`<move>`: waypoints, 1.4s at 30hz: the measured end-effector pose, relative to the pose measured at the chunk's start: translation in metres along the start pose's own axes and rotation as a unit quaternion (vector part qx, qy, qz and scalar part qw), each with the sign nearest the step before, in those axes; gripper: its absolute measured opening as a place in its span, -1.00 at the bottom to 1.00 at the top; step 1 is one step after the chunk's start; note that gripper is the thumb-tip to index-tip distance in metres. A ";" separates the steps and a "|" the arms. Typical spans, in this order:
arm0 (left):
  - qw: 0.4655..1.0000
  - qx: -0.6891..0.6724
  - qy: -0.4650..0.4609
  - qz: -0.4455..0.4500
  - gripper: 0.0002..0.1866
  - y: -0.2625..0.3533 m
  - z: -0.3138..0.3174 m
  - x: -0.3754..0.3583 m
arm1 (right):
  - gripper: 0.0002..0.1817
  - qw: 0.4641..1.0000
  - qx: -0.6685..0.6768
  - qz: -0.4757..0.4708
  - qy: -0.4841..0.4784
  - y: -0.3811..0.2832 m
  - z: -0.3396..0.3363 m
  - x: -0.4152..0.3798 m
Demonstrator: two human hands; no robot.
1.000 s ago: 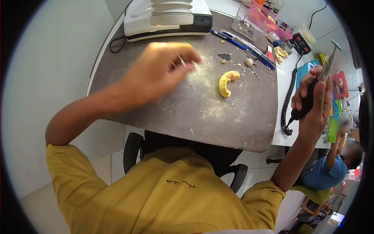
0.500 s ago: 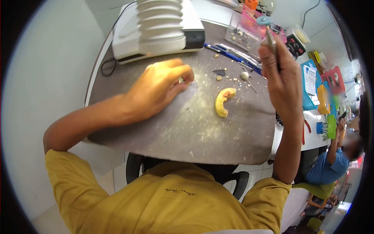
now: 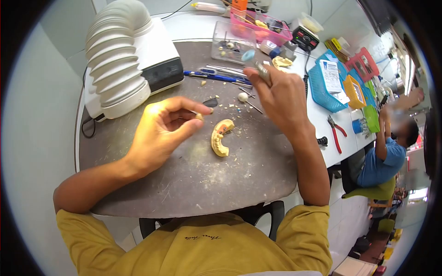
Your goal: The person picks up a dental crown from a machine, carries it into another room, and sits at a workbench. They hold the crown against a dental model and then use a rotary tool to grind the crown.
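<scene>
My left hand (image 3: 161, 131) is over the left part of the grey work surface (image 3: 184, 193), thumb and index finger curved round a small pale piece (image 3: 199, 117). In my right hand (image 3: 283, 96) is a metal handpiece (image 3: 262, 71) with a light blue disc (image 3: 248, 55) at its tip. Between the hands a curved dental model (image 3: 220, 140), yellowish with a pink patch, lies on the surface. Close behind it are a dark flat chip (image 3: 210, 103), crumbs and a tool with a round white head (image 3: 242, 97).
A white machine with a ribbed hose (image 3: 113, 60) stands back left. Blue pens (image 3: 212, 76) and a clear box (image 3: 232, 43) lie behind the hands. On the right are a blue basket (image 3: 324, 92), red pliers (image 3: 338, 135) and a seated person in blue (image 3: 384, 161).
The view has shifted, moving the bench items left and lower. My left hand has turned, showing the fingertips and small piece. My right hand and handpiece have come closer to the model.
</scene>
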State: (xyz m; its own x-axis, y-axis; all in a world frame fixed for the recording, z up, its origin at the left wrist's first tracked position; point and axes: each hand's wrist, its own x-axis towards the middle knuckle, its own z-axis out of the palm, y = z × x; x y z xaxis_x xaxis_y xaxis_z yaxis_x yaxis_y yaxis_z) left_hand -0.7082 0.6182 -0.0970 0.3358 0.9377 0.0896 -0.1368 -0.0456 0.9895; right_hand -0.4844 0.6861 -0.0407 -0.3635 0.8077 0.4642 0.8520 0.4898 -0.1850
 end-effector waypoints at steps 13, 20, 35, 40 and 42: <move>0.997 -0.063 0.049 -0.020 -0.70 -0.008 -0.015 0.002 | -0.66 0.924 -0.221 0.306 -0.069 0.218 -0.030 0.155; 0.994 -0.097 0.057 -0.006 -0.67 -0.015 -0.022 0.001 | -0.60 0.907 -0.335 0.249 -0.057 0.278 0.009 0.166; 0.995 -0.094 0.031 0.008 -0.68 -0.015 -0.026 0.003 | -0.60 0.900 -0.319 0.280 -0.101 0.282 0.012 0.179; 0.992 -0.118 0.048 -0.015 -0.67 -0.011 -0.023 0.002 | -0.44 0.945 -0.241 0.211 -0.066 0.233 -0.041 0.189; 0.992 -0.126 0.028 -0.006 -0.67 -0.013 -0.024 0.002 | -0.50 0.983 -0.059 0.175 -0.018 0.172 -0.055 0.160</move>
State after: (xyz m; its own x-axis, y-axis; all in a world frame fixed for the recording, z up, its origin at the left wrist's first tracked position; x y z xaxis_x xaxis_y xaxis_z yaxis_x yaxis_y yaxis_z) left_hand -0.7278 0.6283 -0.1119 0.2872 0.9557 0.0642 -0.3639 0.0469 0.9303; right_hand -0.3757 0.8818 0.0495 -0.0523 0.9322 0.3581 0.9640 0.1408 -0.2257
